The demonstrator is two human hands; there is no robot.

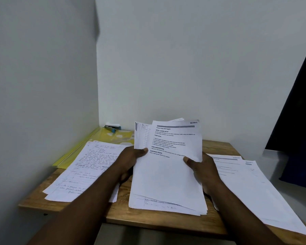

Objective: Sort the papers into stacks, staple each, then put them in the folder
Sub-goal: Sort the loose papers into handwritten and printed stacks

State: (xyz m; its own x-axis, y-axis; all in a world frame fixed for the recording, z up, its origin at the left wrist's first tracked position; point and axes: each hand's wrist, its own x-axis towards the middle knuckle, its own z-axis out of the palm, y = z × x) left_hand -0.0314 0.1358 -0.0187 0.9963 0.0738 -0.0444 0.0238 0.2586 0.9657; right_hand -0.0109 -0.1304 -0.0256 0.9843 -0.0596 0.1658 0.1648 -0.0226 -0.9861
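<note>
White paper bundle [168,174] sits mid-table, tilted up toward the camera. Its lower edge is at the wooden table [148,220]; can't tell if it's touching. Top sheet is printed, headed "SECTION 1". A handwritten sheet peeks out at the bottom, and the sheets fan unevenly at the top.

Left hand [129,160] grips the bundle's left edge, thumb pressed flat on the front. Right hand [203,168] grips the right edge, thumb also on the front. The other fingers of both hands are behind the paper, so can't tell if they're spread or together.

Handwritten stack [85,170] lies flat left of the bundle, partly under the left forearm. Printed stack [245,184] lies flat on the right, beside the right hand. Yellow folder [78,152] runs along the left wall, its near part under the handwritten stack. Stapler [112,128] is at the folder's far end, in the wall corner.
</note>
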